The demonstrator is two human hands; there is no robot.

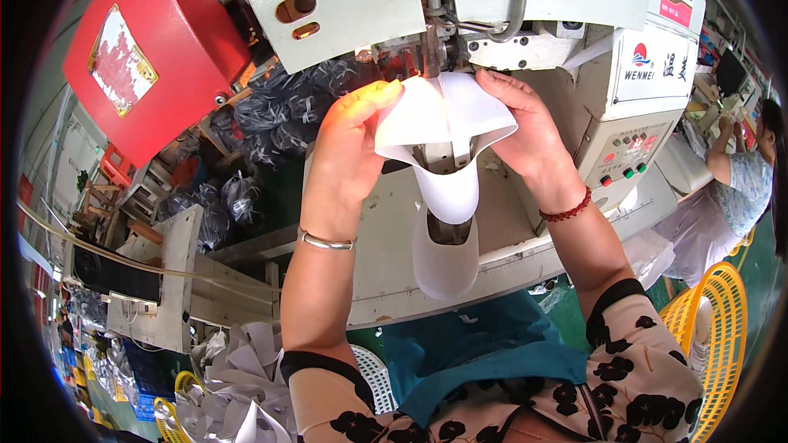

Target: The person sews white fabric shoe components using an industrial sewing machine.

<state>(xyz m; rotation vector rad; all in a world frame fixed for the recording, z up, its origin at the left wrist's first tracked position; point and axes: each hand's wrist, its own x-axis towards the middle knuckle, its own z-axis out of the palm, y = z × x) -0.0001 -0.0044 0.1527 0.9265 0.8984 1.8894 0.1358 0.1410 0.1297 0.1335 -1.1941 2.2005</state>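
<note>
Both hands hold a white, smooth shoe upper (484,119) with a seam down its middle, up against the working head of a machine (430,53). My left hand (349,127) grips its left side, fingertips at the upper edge under an orange glow. On the opposite side, my right hand (525,123) pinches the edge between thumb and fingers. Below the held part hangs a rounded white toe-shaped part (448,195); whether it is joined to the upper I cannot tell. Lower still, another white toe-shaped piece (446,267) sits over the front of the machine table (373,258).
A red machine housing (164,41) stands at left, with black plastic bags (287,107) behind. A control panel (628,156) with buttons is at right. White cut pieces (246,377) lie at lower left. A yellow basket (726,336) stands near my right elbow. Another person (730,180) sits far right.
</note>
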